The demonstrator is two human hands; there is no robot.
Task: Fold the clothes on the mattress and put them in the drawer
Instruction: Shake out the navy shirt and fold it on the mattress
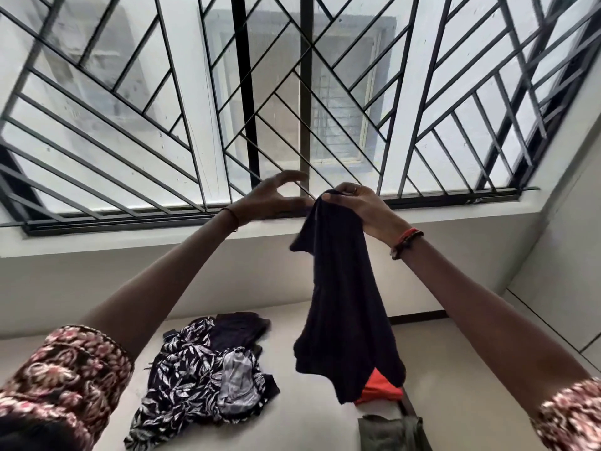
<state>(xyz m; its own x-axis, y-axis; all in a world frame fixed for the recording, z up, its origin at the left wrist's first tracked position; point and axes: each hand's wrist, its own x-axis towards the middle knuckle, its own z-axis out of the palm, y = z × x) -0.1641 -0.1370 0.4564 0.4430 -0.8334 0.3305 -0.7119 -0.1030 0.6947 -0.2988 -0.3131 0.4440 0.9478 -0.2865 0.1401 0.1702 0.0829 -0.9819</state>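
Observation:
A dark navy garment (341, 307) hangs in the air in front of the window. My right hand (354, 206) pinches its top edge between thumb and fingers. My left hand (276, 196) is raised just left of it, thumb near the cloth's top, fingers spread and loosely curved; it holds nothing that I can see. Below, on the pale mattress (309, 418), lies a heap of clothes (201, 375): a black-and-white leaf print, a grey piece and dark pieces. An orange garment (379, 388) and an olive one (390, 432) lie to the right, partly hidden by the hanging cloth.
A large window with a black metal grille (292, 92) fills the upper view above a white sill (130, 242). A white wall (559, 255) rises at the right, and a dark gap (409, 408) runs along the mattress's right side.

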